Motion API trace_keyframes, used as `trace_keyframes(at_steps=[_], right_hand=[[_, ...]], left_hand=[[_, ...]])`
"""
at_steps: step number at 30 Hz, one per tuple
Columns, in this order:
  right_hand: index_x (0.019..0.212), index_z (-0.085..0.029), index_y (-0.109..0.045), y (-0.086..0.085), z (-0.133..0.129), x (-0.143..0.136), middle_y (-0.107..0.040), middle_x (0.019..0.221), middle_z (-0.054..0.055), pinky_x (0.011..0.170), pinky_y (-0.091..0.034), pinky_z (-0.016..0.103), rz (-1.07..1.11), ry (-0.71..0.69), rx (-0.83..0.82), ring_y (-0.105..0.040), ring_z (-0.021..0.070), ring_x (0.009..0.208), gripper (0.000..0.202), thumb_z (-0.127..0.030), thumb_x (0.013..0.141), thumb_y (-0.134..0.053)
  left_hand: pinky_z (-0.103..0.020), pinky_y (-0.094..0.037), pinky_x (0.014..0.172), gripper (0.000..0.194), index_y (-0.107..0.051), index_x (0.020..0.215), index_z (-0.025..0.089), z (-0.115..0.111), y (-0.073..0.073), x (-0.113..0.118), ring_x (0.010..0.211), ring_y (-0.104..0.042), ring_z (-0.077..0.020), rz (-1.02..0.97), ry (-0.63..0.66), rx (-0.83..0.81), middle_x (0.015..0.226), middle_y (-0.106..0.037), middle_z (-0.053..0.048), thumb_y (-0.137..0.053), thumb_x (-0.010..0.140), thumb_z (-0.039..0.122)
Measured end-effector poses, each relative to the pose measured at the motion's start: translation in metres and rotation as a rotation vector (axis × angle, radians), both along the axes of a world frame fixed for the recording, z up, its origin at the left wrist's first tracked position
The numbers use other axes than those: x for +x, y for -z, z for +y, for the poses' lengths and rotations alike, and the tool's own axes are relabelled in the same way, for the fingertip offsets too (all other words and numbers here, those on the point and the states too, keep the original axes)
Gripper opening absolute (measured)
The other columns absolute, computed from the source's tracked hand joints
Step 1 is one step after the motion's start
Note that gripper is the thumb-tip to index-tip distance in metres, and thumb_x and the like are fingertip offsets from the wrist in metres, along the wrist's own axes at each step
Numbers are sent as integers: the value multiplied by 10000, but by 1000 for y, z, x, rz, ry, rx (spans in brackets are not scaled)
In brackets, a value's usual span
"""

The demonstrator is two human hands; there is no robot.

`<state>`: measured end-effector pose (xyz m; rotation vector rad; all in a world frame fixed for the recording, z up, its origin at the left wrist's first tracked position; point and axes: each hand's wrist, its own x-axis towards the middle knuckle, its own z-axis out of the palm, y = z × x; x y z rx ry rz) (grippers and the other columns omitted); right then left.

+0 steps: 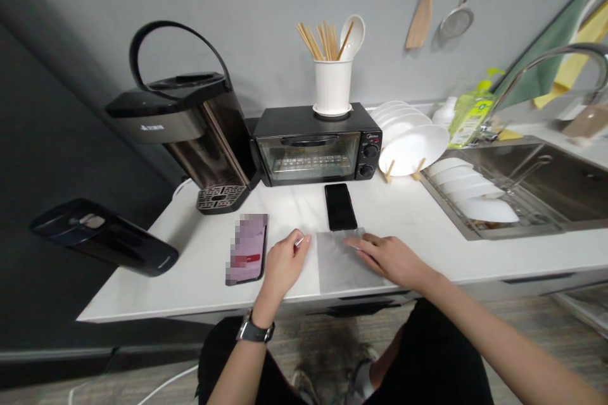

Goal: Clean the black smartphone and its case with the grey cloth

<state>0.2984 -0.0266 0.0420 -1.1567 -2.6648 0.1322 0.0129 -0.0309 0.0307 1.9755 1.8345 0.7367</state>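
My left hand (286, 261), with a watch at its wrist, is closed on a small shiny silver piece (299, 242) just left of a thin grey sheet (335, 266). What the silver piece is I cannot tell. My right hand (387, 256) rests over the right part of the sheet, its thumb and finger close together around a small pale sliver too small to name. The sheet looks like cloth and lies flat by the counter's front edge. A black phone (340, 207) touches or nearly touches its far edge. Left of my left hand lies another phone (247, 250), its screen lit and pixelated.
Behind stands a black toaster oven (311, 145) bearing a white pot (333, 85) of chopsticks. A water dispenser (190, 133) and a dark, tilted bottle-like container (109, 237) are at left. Racked plates (413, 149) and a sink (560, 202) with bowls (475, 190) are right.
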Motion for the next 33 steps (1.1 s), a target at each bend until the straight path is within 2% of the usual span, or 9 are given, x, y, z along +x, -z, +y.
trace_keyframes(at_steps=[3, 6, 14, 17, 21, 27, 33], right_hand=[[1438, -283, -559, 5, 4, 1, -726, 1113, 105, 643, -476, 289, -75, 13, 60, -705, 190, 680, 394, -329, 1123, -328], [1473, -288, -516, 7, 5, 4, -722, 1152, 102, 628, -452, 277, -106, 35, 85, -705, 181, 688, 394, -335, 1124, -340], [1552, -302, -434, 1, 7, 8, -722, 1137, 81, 656, -481, 301, 36, 89, 89, -704, 190, 696, 443, -338, 1126, -317], [1517, -299, -488, 5, 9, 7, -722, 1121, 86, 633, -459, 292, 6, 64, 116, -694, 179, 679, 426, -319, 1122, -330], [1420, -287, -573, 13, 6, 11, -717, 1063, 82, 573, -385, 277, -167, 12, 180, -680, 170, 648, 378, -328, 1123, -343], [1541, -314, -418, 10, 3, 18, -705, 1156, 86, 567, -367, 284, -206, 36, 236, -686, 175, 660, 426, -338, 1120, -367], [1412, -293, -562, 13, 7, 14, -721, 1043, 67, 581, -372, 274, -172, -26, 181, -681, 171, 658, 345, -345, 1120, -385]], left_hand=[[-255, -301, 627, 330, -532, 809, 244, 0, 0, 0, 631, -567, -164, -7, 4, 7, 672, -584, 23, -426, 1036, 459], [-253, -300, 626, 331, -535, 814, 247, -1, 1, 0, 619, -559, -161, -13, 6, 11, 665, -578, 28, -429, 1036, 468], [-256, -303, 631, 329, -538, 818, 250, 0, 1, -1, 631, -572, -168, -22, 8, 11, 667, -580, 24, -433, 1034, 473], [-257, -298, 629, 330, -534, 816, 249, 0, 1, -1, 618, -558, -166, -24, 6, 12, 655, -566, 28, -434, 1034, 476], [-254, -306, 632, 329, -527, 809, 246, 0, 2, -1, 626, -569, -162, -33, 8, 11, 661, -573, 28, -436, 1032, 470], [-256, -313, 637, 330, -531, 813, 244, 1, 4, -2, 635, -587, -163, -52, -1, 13, 677, -599, 23, -436, 1022, 480], [-256, -297, 625, 339, -520, 806, 238, 2, 3, -4, 588, -531, -148, -66, 11, 30, 637, -534, 44, -427, 1025, 480]])
